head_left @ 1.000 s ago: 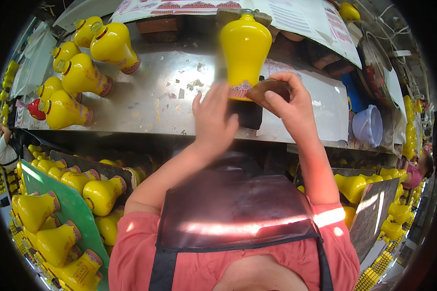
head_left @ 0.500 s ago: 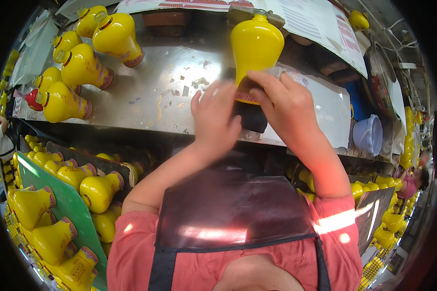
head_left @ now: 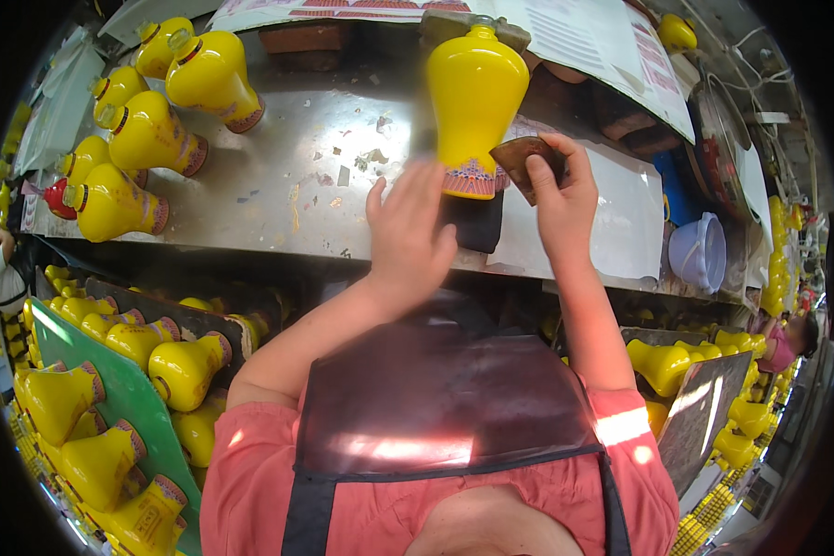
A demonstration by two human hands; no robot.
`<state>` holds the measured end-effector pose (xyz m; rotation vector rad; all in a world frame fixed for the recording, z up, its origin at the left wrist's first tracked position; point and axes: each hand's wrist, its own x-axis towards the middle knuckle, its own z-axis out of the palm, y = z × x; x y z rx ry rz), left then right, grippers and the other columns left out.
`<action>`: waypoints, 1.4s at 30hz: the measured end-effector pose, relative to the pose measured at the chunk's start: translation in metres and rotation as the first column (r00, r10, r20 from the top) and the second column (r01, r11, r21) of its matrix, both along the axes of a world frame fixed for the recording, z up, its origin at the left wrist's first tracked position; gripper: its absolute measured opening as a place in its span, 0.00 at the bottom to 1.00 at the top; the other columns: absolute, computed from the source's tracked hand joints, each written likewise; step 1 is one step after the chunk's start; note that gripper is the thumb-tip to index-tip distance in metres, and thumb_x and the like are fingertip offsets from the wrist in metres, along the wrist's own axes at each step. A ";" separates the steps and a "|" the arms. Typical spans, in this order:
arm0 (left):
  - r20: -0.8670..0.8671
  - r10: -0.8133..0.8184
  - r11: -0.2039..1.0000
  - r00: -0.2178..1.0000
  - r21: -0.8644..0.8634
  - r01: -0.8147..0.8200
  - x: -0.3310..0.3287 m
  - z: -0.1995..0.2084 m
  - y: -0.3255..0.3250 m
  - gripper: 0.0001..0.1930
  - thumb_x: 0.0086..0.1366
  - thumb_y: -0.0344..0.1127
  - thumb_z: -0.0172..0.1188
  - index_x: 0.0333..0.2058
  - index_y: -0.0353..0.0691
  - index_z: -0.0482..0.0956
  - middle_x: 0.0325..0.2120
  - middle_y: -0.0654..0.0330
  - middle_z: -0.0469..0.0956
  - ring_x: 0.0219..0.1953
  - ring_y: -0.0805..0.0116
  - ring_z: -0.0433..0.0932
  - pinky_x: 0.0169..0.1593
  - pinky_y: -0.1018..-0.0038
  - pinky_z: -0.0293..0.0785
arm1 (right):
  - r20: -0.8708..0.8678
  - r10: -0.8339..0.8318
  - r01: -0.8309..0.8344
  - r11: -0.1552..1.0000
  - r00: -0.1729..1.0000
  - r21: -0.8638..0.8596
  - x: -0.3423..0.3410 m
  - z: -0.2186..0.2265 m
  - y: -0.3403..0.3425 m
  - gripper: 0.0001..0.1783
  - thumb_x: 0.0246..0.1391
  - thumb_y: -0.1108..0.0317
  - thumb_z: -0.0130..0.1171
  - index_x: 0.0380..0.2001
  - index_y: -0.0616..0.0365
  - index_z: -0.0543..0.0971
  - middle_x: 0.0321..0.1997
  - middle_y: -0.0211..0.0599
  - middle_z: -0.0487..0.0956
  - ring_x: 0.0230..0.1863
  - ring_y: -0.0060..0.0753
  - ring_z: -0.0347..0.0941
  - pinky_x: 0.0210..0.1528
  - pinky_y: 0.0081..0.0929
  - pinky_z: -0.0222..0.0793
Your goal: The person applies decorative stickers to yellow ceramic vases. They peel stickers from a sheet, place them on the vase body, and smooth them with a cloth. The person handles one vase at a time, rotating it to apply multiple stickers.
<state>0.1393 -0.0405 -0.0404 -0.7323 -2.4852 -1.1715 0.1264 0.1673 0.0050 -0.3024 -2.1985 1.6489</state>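
A glossy yellow vase [head_left: 477, 88] lies on the bench with its neck pointing away from me and a patterned band [head_left: 470, 176] round its base. Its base end is over a black pad [head_left: 478, 222]. My left hand [head_left: 408, 227] is by the left side of the base, fingers stretched and thumb apart, the fingertips blurred; whether they touch the vase I cannot tell. In my right hand [head_left: 565, 190] a thin brown flat scraper [head_left: 528, 162] is pinched between thumb and fingers, its edge close to the right side of the band.
Several yellow vases [head_left: 215, 79] stand on the metal bench [head_left: 278, 185] at left, beside a small red object [head_left: 60, 197]. A lilac bucket [head_left: 697, 252] is at right. Printed sheets [head_left: 584, 56] cover the back. More vases fill racks below, near a green board [head_left: 111, 389].
My right hand has drawn back to the right from the vase's base, and the brown scraper now shows in it. The patterned band is uncovered. My left hand stays near the same place.
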 end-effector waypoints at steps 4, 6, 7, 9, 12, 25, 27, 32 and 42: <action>-0.004 -0.001 1.000 1.000 -0.016 0.001 0.000 0.000 0.000 0.40 0.58 0.29 0.62 0.70 0.29 0.62 0.63 0.43 0.72 0.70 0.45 0.65 0.73 0.48 0.47 | 0.232 0.070 -0.112 0.978 0.970 0.175 0.017 0.023 -0.010 0.22 0.65 0.61 0.60 0.59 0.57 0.76 0.43 0.52 0.84 0.37 0.46 0.82 0.41 0.37 0.78; -0.012 0.002 1.000 1.000 -0.005 -0.002 0.001 -0.001 0.001 0.40 0.58 0.29 0.62 0.70 0.29 0.61 0.63 0.43 0.72 0.71 0.45 0.65 0.73 0.48 0.46 | 0.360 0.102 -0.289 0.805 0.928 0.517 0.030 0.027 -0.027 0.37 0.62 0.59 0.61 0.71 0.58 0.63 0.43 0.60 0.83 0.36 0.59 0.83 0.42 0.48 0.78; -0.014 0.004 1.000 1.000 -0.014 -0.004 0.001 -0.001 0.001 0.40 0.58 0.29 0.62 0.70 0.29 0.61 0.63 0.43 0.72 0.71 0.45 0.65 0.72 0.48 0.47 | 0.435 0.129 -0.397 0.688 0.891 0.608 0.033 0.027 -0.036 0.45 0.60 0.58 0.62 0.74 0.61 0.55 0.41 0.58 0.84 0.35 0.61 0.83 0.39 0.50 0.78; -0.025 0.007 1.000 1.000 -0.014 -0.007 0.001 -0.001 0.003 0.40 0.58 0.28 0.62 0.70 0.29 0.61 0.64 0.42 0.71 0.71 0.44 0.65 0.72 0.47 0.47 | 0.320 0.100 -0.312 0.609 0.942 0.729 0.027 0.022 -0.049 0.51 0.57 0.53 0.66 0.73 0.67 0.54 0.38 0.57 0.85 0.33 0.59 0.84 0.35 0.48 0.80; -0.012 0.014 0.999 1.000 -0.035 -0.015 0.002 -0.001 0.004 0.40 0.58 0.29 0.62 0.70 0.29 0.60 0.64 0.42 0.71 0.71 0.44 0.65 0.72 0.47 0.47 | 0.227 0.023 -0.201 0.559 0.974 0.804 0.017 0.017 -0.053 0.56 0.56 0.53 0.71 0.75 0.69 0.51 0.41 0.53 0.85 0.36 0.55 0.84 0.35 0.45 0.78; 0.199 0.033 0.984 0.979 0.164 -0.066 -0.004 0.005 0.006 0.36 0.60 0.32 0.61 0.68 0.32 0.65 0.61 0.45 0.74 0.66 0.48 0.69 0.72 0.50 0.51 | 0.365 0.084 -0.307 0.730 0.927 0.611 0.004 0.017 -0.043 0.51 0.64 0.57 0.65 0.77 0.63 0.46 0.43 0.55 0.85 0.43 0.59 0.84 0.43 0.42 0.77; 0.222 0.025 0.979 0.975 0.191 -0.069 -0.008 0.008 0.007 0.35 0.60 0.33 0.61 0.67 0.34 0.67 0.59 0.46 0.75 0.64 0.48 0.71 0.71 0.52 0.54 | 0.356 0.107 -0.307 0.762 0.928 0.570 0.004 0.014 -0.040 0.51 0.65 0.58 0.63 0.78 0.62 0.44 0.46 0.56 0.85 0.45 0.59 0.83 0.45 0.41 0.77; 0.297 -0.029 0.955 0.955 0.291 -0.061 -0.014 0.016 0.007 0.31 0.58 0.34 0.63 0.62 0.37 0.73 0.56 0.46 0.77 0.61 0.47 0.72 0.68 0.56 0.61 | 0.351 0.169 -0.328 0.823 0.921 0.465 0.004 0.008 -0.035 0.50 0.68 0.57 0.61 0.79 0.60 0.42 0.51 0.55 0.84 0.50 0.56 0.83 0.50 0.38 0.77; 0.338 -0.032 0.999 0.940 -0.023 0.042 -0.032 0.029 0.000 0.23 0.57 0.39 0.65 0.51 0.37 0.81 0.49 0.50 0.81 0.57 0.47 0.74 0.63 0.56 0.65 | 0.262 0.248 -0.340 0.846 0.933 0.410 0.001 0.005 -0.026 0.49 0.67 0.58 0.62 0.79 0.58 0.45 0.54 0.55 0.82 0.54 0.53 0.82 0.54 0.35 0.75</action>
